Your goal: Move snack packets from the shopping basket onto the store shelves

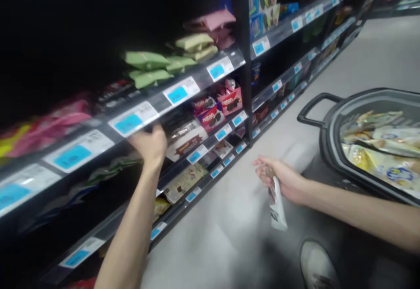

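My left hand (151, 143) reaches in just below a shelf's front edge with its price tags, and its fingers are hidden behind that edge. Whether it touches anything there I cannot tell. Nearest on its right is a white box with brown lettering (187, 142) on the lower shelf, beside purple and pink Nabati boxes (213, 116). Over the floor, my right hand (278, 177) is closed around one end of a slim white-and-brown snack packet (277, 208), which hangs down tilted.
Green packets (147, 61) and pink packets (49, 125) lie on the shelf above my left hand. At the right stands a dark basket (331, 149) with a handle, holding several snack bags (393, 162). My shoe (317, 262) is on the grey floor.
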Available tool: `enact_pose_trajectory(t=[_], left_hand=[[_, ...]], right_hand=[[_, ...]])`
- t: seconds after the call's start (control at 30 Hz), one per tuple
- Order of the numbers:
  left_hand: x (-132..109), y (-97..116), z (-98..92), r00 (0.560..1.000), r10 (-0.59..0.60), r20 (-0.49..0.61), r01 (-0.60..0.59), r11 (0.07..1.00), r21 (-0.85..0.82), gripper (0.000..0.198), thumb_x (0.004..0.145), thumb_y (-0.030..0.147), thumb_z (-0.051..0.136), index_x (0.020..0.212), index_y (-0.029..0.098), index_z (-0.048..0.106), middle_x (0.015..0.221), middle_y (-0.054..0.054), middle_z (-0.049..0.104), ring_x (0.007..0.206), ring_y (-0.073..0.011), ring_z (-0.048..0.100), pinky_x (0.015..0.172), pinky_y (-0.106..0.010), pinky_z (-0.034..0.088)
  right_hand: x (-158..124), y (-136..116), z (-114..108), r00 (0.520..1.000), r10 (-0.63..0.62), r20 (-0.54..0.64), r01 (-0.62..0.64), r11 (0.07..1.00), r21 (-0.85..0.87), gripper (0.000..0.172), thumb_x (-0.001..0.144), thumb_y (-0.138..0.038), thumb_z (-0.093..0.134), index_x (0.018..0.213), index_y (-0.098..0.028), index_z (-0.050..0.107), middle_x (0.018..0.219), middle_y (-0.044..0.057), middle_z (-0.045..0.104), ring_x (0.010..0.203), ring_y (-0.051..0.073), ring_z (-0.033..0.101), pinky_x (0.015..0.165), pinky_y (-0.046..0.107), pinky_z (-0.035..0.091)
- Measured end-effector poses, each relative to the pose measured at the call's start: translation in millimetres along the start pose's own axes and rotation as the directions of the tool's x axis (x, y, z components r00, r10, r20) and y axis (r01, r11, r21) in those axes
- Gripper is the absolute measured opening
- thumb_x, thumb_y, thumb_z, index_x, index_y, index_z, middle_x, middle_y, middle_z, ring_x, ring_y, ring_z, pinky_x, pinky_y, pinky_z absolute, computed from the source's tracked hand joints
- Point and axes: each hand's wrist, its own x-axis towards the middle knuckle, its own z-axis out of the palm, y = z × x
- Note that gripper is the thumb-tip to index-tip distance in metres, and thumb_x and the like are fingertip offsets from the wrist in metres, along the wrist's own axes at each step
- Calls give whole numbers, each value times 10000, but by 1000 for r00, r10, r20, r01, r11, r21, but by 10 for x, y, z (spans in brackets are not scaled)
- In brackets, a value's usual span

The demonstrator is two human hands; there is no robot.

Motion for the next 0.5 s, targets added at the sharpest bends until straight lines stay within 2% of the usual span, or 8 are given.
enact_pose_trajectory(t=[0.1, 0.17, 0.23, 0.3, 0.4, 0.43, 0.47, 0.5], left_hand=[[-477, 166, 20, 999, -13, -40, 6, 984, -176, 182, 786, 79, 547, 751, 179, 696, 821, -9, 686, 916, -185, 650, 942, -338, 500], [-839, 309, 51, 987, -113, 113, 143, 942, -305, 160, 767, 90, 558, 693, 179, 668, 766, -3, 668, 837, -159, 642, 850, -296, 517], [-1184, 471, 75, 892, -253, 374, 389, 851, -354, 89, 789, 156, 601, 751, 179, 678, 798, -13, 679, 834, -159, 644, 788, -282, 527], [-1486, 639, 73, 650, -355, 672, 681, 665, -308, 139, 826, 280, 657, 926, 186, 683, 954, -44, 707, 887, -179, 661, 744, -292, 545], [-1843, 873, 14, 131, -229, 965, 944, 325, -51, 457, 834, 450, 715, 1208, 217, 593, 1156, -102, 690, 944, -216, 690, 743, -342, 575], [-1936, 934, -10, 13, -150, 989, 964, 263, 27, 533, 816, 462, 744, 1255, 218, 563, 1160, -114, 690, 936, -222, 699, 752, -356, 579], [-2018, 978, -30, -55, -91, 994, 970, 231, 75, 593, 794, 454, 776, 1283, 214, 543, 1141, -119, 697, 913, -222, 706, 753, -361, 580], [-2088, 1003, -41, -80, -59, 995, 971, 221, 91, 638, 771, 438, 805, 1299, 207, 531, 1110, -120, 706, 882, -217, 710, 745, -358, 579]], right_hand=[[107, 5, -17, 997, 43, -70, -36, 994, 103, 257, 1009, -346, 438, 938, -170, 611, 620, -23, 568, 428, 91, 433, 415, 233, 357], [174, 14, 10, 997, 18, -80, -6, 989, 149, 290, 1025, -345, 404, 965, -160, 620, 622, -13, 588, 437, 95, 451, 419, 228, 378], [221, 28, 46, 999, -24, -49, 32, 982, 184, 324, 1035, -348, 385, 1008, -145, 635, 632, -1, 613, 454, 96, 473, 428, 218, 396], [243, 39, 76, 998, -65, -1, 64, 977, 202, 354, 1043, -359, 371, 1048, -136, 646, 659, 14, 644, 493, 106, 520, 450, 215, 428], [238, 45, 104, 991, -124, 52, 110, 970, 218, 377, 1049, -377, 362, 1070, -145, 658, 714, 24, 683, 556, 118, 569, 490, 220, 474], [233, 45, 107, 988, -141, 66, 123, 967, 221, 376, 1047, -387, 371, 1069, -151, 663, 729, 23, 691, 566, 118, 572, 495, 219, 478], [230, 44, 108, 985, -155, 81, 134, 966, 221, 370, 1042, -398, 389, 1062, -156, 669, 742, 22, 697, 574, 116, 573, 496, 217, 478], [229, 44, 104, 982, -165, 92, 142, 966, 218, 358, 1032, -410, 419, 1044, -159, 674, 752, 22, 701, 583, 116, 576, 498, 215, 476]])
